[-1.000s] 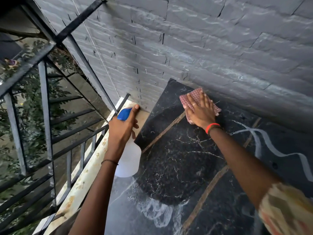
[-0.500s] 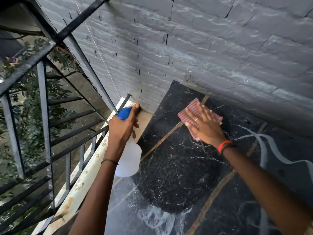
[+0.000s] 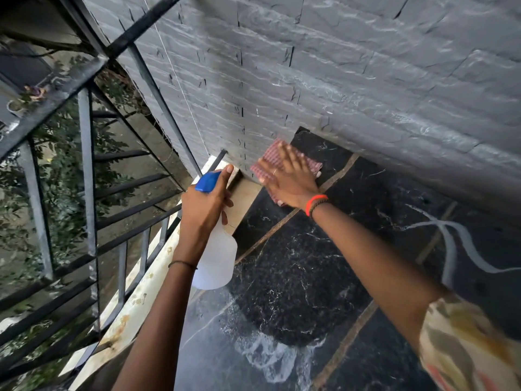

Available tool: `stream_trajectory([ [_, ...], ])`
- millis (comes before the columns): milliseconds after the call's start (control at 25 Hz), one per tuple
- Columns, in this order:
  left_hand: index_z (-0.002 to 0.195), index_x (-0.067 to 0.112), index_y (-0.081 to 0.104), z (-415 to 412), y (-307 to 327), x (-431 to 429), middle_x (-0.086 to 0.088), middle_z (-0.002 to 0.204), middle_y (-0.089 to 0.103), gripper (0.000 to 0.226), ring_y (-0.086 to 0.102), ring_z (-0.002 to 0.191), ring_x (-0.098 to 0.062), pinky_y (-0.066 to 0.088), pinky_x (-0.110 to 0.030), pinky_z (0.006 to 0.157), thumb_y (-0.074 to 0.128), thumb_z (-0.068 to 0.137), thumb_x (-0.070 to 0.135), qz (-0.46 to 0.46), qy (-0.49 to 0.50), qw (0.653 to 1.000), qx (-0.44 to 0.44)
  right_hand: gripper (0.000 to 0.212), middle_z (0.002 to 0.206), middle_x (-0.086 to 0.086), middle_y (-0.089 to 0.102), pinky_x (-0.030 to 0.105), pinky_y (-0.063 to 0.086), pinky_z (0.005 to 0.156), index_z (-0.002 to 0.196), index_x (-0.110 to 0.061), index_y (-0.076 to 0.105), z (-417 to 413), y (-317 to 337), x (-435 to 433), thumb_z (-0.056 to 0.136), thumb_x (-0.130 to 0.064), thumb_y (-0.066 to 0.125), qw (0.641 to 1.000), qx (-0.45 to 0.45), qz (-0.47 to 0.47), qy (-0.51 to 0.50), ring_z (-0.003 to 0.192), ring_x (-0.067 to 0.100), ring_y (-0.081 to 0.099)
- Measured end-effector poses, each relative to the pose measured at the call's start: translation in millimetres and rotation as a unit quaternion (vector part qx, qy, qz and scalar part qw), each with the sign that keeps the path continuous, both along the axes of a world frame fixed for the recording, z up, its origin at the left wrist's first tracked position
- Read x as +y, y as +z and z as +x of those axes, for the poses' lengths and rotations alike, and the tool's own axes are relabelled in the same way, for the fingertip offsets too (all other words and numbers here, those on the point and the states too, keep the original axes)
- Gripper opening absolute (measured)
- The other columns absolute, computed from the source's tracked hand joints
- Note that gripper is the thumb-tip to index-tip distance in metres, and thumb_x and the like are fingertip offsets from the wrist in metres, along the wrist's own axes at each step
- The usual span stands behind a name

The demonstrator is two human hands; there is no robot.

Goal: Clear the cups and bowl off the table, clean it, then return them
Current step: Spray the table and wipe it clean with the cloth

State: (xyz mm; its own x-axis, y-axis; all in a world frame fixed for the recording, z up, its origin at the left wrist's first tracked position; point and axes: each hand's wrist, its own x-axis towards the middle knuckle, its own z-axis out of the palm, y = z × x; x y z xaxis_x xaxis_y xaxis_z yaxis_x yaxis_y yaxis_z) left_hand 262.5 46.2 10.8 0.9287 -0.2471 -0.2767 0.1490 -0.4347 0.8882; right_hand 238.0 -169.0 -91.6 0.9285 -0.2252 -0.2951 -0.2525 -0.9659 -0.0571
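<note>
- Noted since the earlier frame: shift of right hand (image 3: 291,183) and checked cloth (image 3: 272,155) to the table's far-left corner, against the wall (image 3: 338,80).
- Spray bottle (image 3: 217,261): translucent white body, blue head; contents not discernible.
- Gripped by left hand (image 3: 204,206), fingers curled round the neck, forefinger over the head; held just left of the table edge.
- Right hand flat, fingers straight, pressing the cloth onto the table (image 3: 296,277); cloth showing beyond the fingertips.
- Table under the right hand, right of the left hand: black marble-look slab, white veins, tan inlay lines, wet streaks near the forearms.
- Wall: rough grey stone blocks.
</note>
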Motion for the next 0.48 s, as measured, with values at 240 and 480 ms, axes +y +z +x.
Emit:
stream_trajectory([
  [240,0.080,0.031,0.065,-4,7,5,-0.009,0.067,0.071,0.031,0.057,0.042,-0.008,0.057,-0.044,0.081,0.053,0.090,0.059,0.005,0.007,1.000,0.004,0.061,0.157,0.015,-0.019,0.052,-0.004,0.118,0.149,-0.042,-0.008,-128,-8,61,0.094,-0.065,0.006,0.997,-0.036,0.009,0.063,0.145,0.032,-0.016],
  [480,0.072,0.028,0.060,-26,11,29,-0.010,0.066,0.068,0.035,0.053,0.038,-0.014,0.056,-0.042,0.074,0.052,0.091,0.057,0.002,0.017,1.000,0.020,0.059,0.157,0.011,-0.021,0.051,-0.002,0.118,0.143,-0.050,-0.017,-132,-1,-11,0.089,-0.069,-0.002,0.996,-0.032,-0.011,-0.082,0.146,0.031,-0.011],
])
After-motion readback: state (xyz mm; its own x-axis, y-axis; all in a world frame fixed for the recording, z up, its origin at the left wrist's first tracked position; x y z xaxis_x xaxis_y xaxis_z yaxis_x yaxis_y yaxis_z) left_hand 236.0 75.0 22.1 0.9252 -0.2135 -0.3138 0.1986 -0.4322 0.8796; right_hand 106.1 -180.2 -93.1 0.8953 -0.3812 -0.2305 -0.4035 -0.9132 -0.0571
